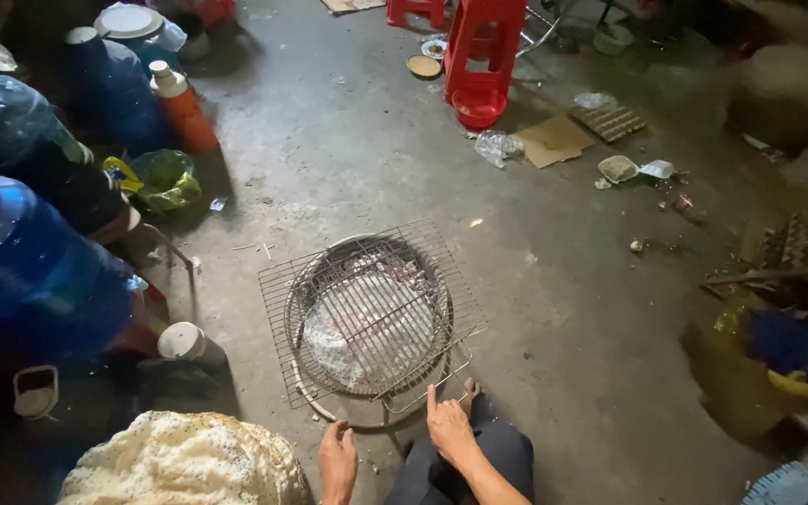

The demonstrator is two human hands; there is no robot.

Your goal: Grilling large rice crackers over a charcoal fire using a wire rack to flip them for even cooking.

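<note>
A round charcoal brazier (315,397) with grey ash stands on the concrete floor, with a square wire grill rack (367,313) lying on top of it. My right hand (448,425) rests at the brazier's near edge, index finger raised toward the rack's front rim, holding nothing. My left hand (337,463) hangs just below the brazier's near rim, fingers loosely apart and empty. A large round speckled rice cracker (184,460) lies at the lower left, next to my left hand. My knee in dark trousers (488,458) is under my right arm.
Big blue water jugs (30,271) crowd the left side, with an orange bottle (184,108) and a green bag (165,178) behind. Red plastic stools (483,51) stand at the back. Cardboard (554,140), small dishes and litter lie to the right; a yellow basket (787,374) sits far right.
</note>
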